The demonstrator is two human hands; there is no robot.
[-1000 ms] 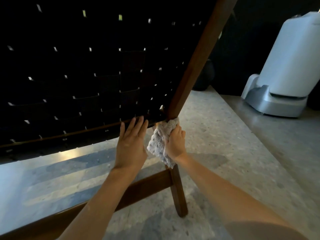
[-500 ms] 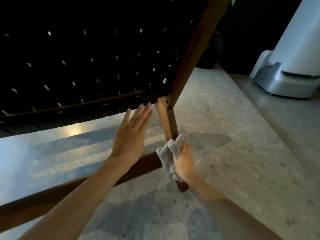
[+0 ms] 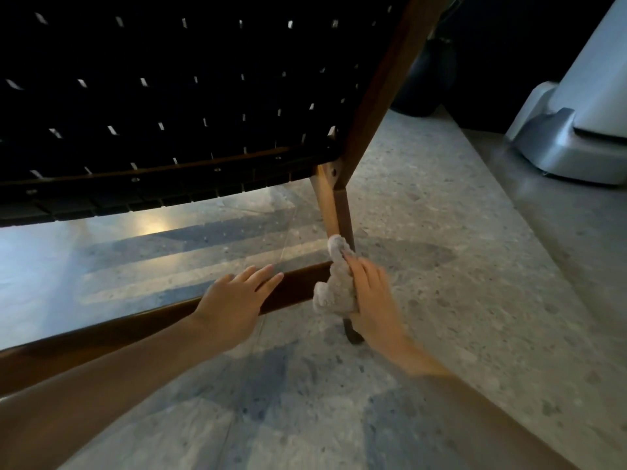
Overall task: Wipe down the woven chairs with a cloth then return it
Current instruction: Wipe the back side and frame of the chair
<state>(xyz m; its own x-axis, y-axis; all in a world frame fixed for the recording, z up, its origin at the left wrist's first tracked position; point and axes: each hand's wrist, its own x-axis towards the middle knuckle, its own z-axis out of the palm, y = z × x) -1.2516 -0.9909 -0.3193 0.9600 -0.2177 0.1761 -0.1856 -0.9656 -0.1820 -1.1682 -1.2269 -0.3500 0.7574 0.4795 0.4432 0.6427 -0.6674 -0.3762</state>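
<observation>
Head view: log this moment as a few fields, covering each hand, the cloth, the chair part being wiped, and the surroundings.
Left hand: open, flat over the dark wooden lower crossbar
Right hand: holds the pale grey fluffy cloth
Cloth: pressed on the brown wooden chair leg, below its joint with the black woven seat
Surroundings: speckled grey stone floor; white rounded appliance at right

The speckled stone floor (image 3: 441, 266) carries the woven chair (image 3: 169, 96), a grey-white appliance (image 3: 559, 144) and a dark pot (image 3: 424, 83).
</observation>
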